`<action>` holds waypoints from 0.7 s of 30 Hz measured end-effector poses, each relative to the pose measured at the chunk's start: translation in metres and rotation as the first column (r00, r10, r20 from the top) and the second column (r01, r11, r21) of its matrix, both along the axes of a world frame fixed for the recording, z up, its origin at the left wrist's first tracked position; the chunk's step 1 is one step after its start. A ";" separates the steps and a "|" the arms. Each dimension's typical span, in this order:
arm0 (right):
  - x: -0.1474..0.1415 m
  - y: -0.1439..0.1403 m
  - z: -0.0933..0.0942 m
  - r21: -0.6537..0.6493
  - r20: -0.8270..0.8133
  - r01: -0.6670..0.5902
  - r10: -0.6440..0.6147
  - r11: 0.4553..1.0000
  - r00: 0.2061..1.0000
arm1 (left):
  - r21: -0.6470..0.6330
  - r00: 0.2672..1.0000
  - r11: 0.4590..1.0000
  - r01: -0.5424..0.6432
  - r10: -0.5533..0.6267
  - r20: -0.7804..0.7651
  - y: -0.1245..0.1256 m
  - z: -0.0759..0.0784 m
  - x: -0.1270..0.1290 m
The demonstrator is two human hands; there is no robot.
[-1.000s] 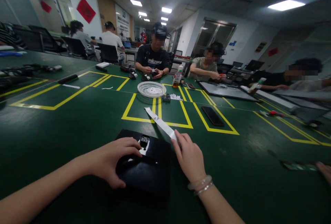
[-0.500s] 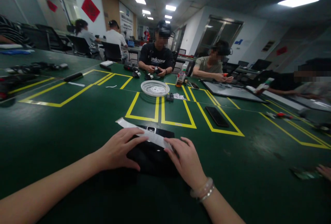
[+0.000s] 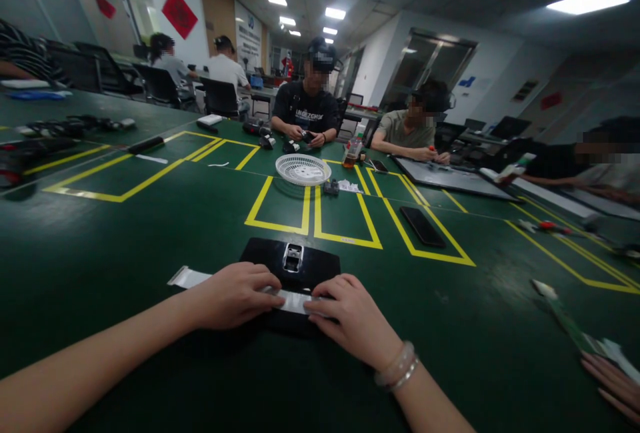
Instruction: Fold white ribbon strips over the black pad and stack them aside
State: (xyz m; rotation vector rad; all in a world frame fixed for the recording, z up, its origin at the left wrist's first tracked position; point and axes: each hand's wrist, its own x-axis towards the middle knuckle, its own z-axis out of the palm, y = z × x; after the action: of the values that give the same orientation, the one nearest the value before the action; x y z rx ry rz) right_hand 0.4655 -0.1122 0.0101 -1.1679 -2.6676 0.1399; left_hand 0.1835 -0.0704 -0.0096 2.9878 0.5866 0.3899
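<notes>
A black glossy base plate with a metal-framed square opening lies flat in front of me. Across its near half runs a white flat ribbon cable, whose left end sticks out past the plate over the green table. My left hand has its fingers closed on the cable left of the plate's middle. On the other side, a short gap away, my right hand pinches the cable too. Where the cable ends under the right fingers is hidden.
A white plastic basket stands mid-table near a small grey part. Yellow tape marks rectangles on the table. A black phone lies to the right. Another person's hand holds a green strip at the lower right edge.
Both hands have lowered the ribbon cable toward me onto the plate, shifting it left, so the plate's square opening is uncovered. At the right edge, another person's hand has come further into view.
</notes>
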 end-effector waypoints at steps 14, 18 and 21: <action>-0.009 -0.007 0.001 0.027 -0.004 0.014 -0.014 1.000 1.000 | -0.083 0.995 0.992 -0.094 0.095 0.006 0.001 -0.007 0.001; -0.011 -0.009 0.000 0.025 -0.001 0.021 -0.021 0.999 1.000 | -0.109 0.993 0.988 -0.111 0.107 -0.045 0.002 -0.008 0.001; -0.013 -0.011 -0.001 0.028 0.004 0.028 -0.028 0.999 1.000 | -0.125 0.993 0.986 -0.114 0.107 -0.059 0.002 -0.007 0.003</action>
State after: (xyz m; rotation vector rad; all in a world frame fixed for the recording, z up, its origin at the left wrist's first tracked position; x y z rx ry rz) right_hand 0.4528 -0.1228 0.0090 -1.1977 -2.6467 0.0953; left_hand 0.1863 -0.0685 -0.0169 2.8585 0.7542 0.2712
